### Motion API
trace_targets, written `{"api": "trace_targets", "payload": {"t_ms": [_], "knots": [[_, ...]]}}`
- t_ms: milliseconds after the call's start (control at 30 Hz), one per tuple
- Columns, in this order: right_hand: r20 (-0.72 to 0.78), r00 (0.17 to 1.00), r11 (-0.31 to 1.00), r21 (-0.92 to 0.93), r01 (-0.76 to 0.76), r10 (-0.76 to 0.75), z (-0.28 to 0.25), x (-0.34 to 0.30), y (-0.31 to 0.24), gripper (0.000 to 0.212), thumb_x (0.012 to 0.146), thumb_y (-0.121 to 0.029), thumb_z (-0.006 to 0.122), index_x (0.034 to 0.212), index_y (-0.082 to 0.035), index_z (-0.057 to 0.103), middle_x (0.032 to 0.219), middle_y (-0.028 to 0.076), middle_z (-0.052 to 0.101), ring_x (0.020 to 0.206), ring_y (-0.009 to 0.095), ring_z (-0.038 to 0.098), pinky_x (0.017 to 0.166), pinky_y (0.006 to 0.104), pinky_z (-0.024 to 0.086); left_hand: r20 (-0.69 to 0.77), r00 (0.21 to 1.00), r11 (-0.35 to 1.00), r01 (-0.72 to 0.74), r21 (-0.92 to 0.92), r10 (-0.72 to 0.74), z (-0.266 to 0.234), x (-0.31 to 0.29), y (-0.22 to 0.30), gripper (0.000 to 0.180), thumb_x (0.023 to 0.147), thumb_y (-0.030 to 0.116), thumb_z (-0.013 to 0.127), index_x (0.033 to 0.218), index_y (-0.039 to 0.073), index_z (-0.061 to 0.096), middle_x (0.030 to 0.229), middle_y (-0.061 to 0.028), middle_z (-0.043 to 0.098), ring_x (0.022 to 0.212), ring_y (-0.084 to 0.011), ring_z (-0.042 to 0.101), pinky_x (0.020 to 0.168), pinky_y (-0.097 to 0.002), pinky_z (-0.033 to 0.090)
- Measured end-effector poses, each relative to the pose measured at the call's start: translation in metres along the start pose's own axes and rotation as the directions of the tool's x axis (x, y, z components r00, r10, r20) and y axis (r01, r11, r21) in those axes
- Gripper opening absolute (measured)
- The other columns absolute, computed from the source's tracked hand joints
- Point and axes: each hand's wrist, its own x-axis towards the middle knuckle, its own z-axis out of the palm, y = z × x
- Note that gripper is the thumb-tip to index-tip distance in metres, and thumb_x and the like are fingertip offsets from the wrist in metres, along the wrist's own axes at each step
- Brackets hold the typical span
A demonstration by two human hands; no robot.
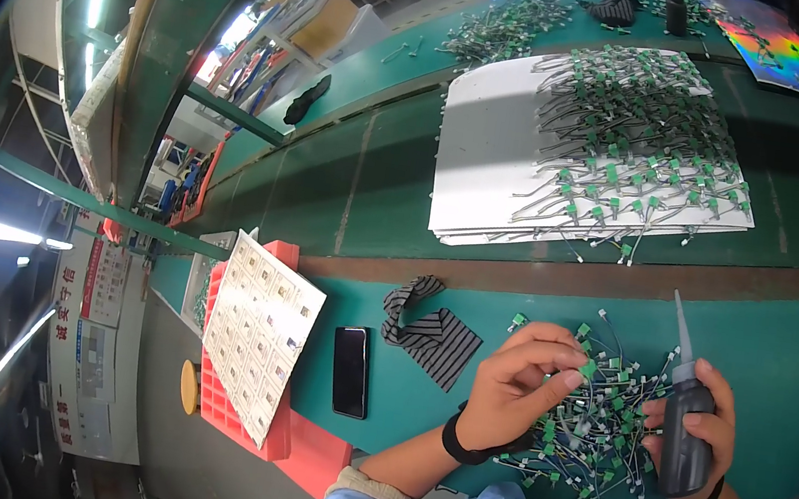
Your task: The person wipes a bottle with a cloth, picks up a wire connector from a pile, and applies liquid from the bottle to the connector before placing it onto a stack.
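Note:
My left hand (515, 384) is closed in a pinch, thumb against fingers, on a small green connector (589, 369). My right hand (721, 425) wraps round a dark squeeze bottle (687, 451), held upright with its long, narrow grey nozzle pointing up and away from me. Between and beneath both hands spreads a loose pile of green connectors with short wires (596, 442), some with white ends. The wire of the pinched connector cannot be told apart from those in the pile behind it.
Beyond a brown strip, stacked white boards (483, 150) bear rows of wired green connectors. A striped cloth (439, 334) and black phone (350, 371) lie left of my hands. Farther left, a printed sheet (257, 332) leans on red trays (274, 435). Another connector heap (509, 27) lies at the back.

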Motion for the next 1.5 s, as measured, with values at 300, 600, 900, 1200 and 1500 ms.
{"api": "trace_targets", "payload": {"t_ms": [300, 600, 900, 1200, 1500], "knots": [[0.029, 0.999, 0.999, 0.022, -0.029, 0.029, 0.004, -0.005, 0.005, 0.056, 0.086, -0.013, 0.082, 0.127, -0.017, 0.044, 0.157, 0.029, 0.028, 0.099, 0.029, 0.072, 0.075, 0.0349, 0.062, 0.207, 0.958, 0.924, 0.254, -0.286, -0.2, 0.002, -0.007, 0.001, 0.023, 0.092, -0.012, 0.065, 0.112, -0.002, 0.068, 0.116, -0.0116, 0.057, 0.105, -0.0196, 0.065, 0.091, -0.0309, 0.055], [-0.05, 0.998, 0.999, 0.027, -0.024, 0.026, 0.014, -0.012, 0.003, 0.06, 0.084, -0.016, 0.085, 0.127, -0.019, 0.044, 0.159, 0.029, 0.024, 0.097, 0.027, 0.071, 0.074, 0.032, 0.061, 0.542, 0.754, 0.586, 0.643, -0.494, -0.37, 0.029, -0.022, -0.017, 0.015, 0.095, -0.005, 0.066, 0.109, 0.0, 0.065, 0.112, -0.005, 0.058, 0.105, -0.0121, 0.064, 0.09, -0.026, 0.053], [0.048, 0.999, 0.999, 0.032, -0.017, 0.016, 0.008, -0.014, 0.002, 0.058, 0.084, -0.006, 0.083, 0.125, -0.017, 0.044, 0.158, 0.029, 0.026, 0.099, 0.028, 0.071, 0.075, 0.0333, 0.062, 0.565, 0.7, 0.508, 0.71, -0.487, -0.437, 0.032, -0.024, -0.024, 0.026, 0.095, -0.002, 0.069, 0.116, 0.005, 0.055, 0.113, -0.003, 0.06, 0.103, -0.0108, 0.064, 0.088, -0.0248, 0.053], [0.071, 0.997, 0.999, -0.023, 0.043, -0.041, -0.001, -0.001, -0.005, 0.056, 0.08, 0.008, 0.079, 0.121, -0.013, 0.048, 0.152, 0.032, 0.035, 0.094, 0.031, 0.075, 0.08, 0.0404, 0.062, 0.62, 0.581, 0.457, 0.809, -0.369, -0.528, 0.028, -0.018, -0.012, 0.027, 0.093, -0.002, 0.072, 0.115, 0.003, 0.058, 0.111, -0.0057, 0.066, 0.098, -0.0133, 0.069, 0.086, -0.0266, 0.057], [0.032, 0.999, 0.997, 0.072, 0.001, -0.003, 0.003, 0.005, -0.003, 0.056, 0.079, 0.007, 0.08, 0.121, -0.012, 0.049, 0.151, 0.034, 0.035, 0.092, 0.03, 0.075, 0.077, 0.0387, 0.063, 0.581, 0.615, 0.521, 0.779, -0.348, -0.533, 0.029, -0.023, -0.012, 0.019, 0.094, -0.004, 0.069, 0.112, 0.0, 0.063, 0.101, -0.0083, 0.071, 0.093, -0.0148, 0.072, 0.084, -0.027, 0.059]]}}
